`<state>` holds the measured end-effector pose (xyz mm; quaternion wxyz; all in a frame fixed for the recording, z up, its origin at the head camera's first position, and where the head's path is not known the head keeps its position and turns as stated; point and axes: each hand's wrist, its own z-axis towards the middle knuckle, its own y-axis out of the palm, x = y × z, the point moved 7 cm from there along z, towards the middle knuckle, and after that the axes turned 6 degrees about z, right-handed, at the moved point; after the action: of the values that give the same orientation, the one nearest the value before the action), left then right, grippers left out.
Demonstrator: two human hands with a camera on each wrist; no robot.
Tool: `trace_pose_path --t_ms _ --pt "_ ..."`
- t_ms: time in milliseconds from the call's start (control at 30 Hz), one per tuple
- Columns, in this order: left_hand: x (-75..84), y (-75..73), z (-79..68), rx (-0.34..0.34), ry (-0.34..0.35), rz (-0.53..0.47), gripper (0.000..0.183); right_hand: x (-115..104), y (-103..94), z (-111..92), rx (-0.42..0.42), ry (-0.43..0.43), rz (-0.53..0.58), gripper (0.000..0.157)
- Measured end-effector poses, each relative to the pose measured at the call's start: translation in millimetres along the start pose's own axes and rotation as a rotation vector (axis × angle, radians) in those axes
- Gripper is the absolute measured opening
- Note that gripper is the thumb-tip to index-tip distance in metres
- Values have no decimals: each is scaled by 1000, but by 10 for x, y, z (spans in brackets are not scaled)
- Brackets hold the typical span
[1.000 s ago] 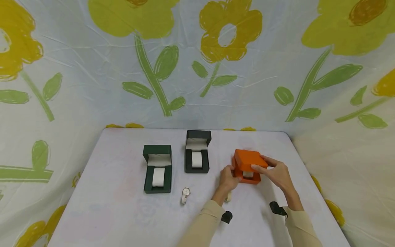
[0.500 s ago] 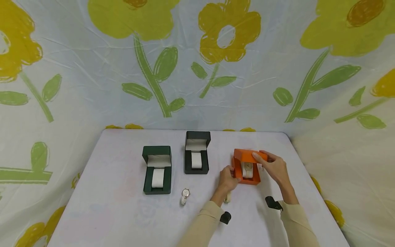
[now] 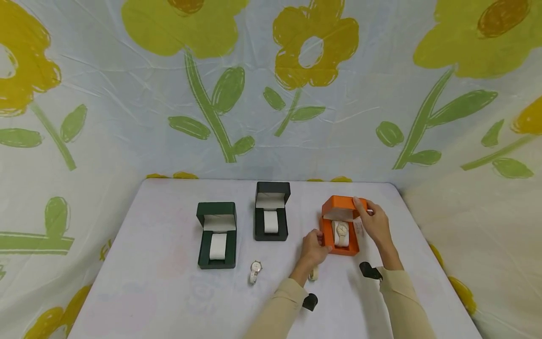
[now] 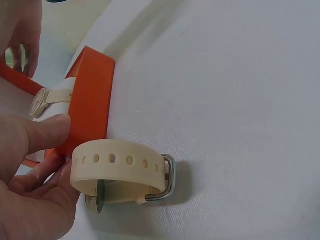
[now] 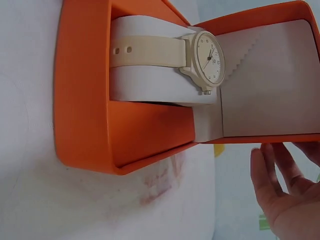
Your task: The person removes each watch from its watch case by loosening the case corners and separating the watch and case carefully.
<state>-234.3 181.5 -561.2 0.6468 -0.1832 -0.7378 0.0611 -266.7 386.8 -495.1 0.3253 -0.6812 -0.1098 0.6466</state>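
Observation:
An orange watch box [image 3: 327,242] stands with its lid raised on the right of the table. Inside it, a cream wristwatch [image 3: 341,229] wraps a white cushion [image 4: 55,110]. My left hand [image 3: 313,249] grips the box's left front corner, thumb on the front wall and fingers at the side. Beside the lid's right edge is my right hand [image 3: 375,221]. In the right wrist view, its fingertips [image 5: 267,155] are at the lid's edge, fingers loosely bent. A second cream watch [image 4: 120,160] with a buckle lies just in front of the left hand, partly hidden in the head view.
A dark green watch box [image 3: 230,249] and a blackish watch box [image 3: 258,226] stand raised-lidded to the left, each with a bare white cushion. A small white-strapped watch [image 3: 255,270] lies in front of them. Flowered cloth [image 3: 338,141] hangs behind the table.
The orange box's lid has swung up and back, bringing the watch inside into view. My right hand moved back with it; my left hand stayed on the box.

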Motion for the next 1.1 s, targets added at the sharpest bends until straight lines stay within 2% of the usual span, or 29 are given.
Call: trace_pose_path --t_ms 167,367,500,667,833,1100 --pt "-17 22 -6 -6 -7 -4 35 14 -7 42 -21 -31 40 74" --pt "-17 13 -16 -13 -29 -19 36 38 -13 57 -115 -121 131 67" --pt "-20 2 -19 -22 -43 -32 37 -3 -29 42 -81 -161 195 57" --pt "-25 3 -13 -24 -36 -35 37 108 6 105 -34 -116 190 62" --pt "-32 6 -11 -26 -36 -33 38 113 28 94 -41 -79 184 70" --pt "-37 22 -7 -29 -53 -33 39 137 37 44 -39 -58 166 71"
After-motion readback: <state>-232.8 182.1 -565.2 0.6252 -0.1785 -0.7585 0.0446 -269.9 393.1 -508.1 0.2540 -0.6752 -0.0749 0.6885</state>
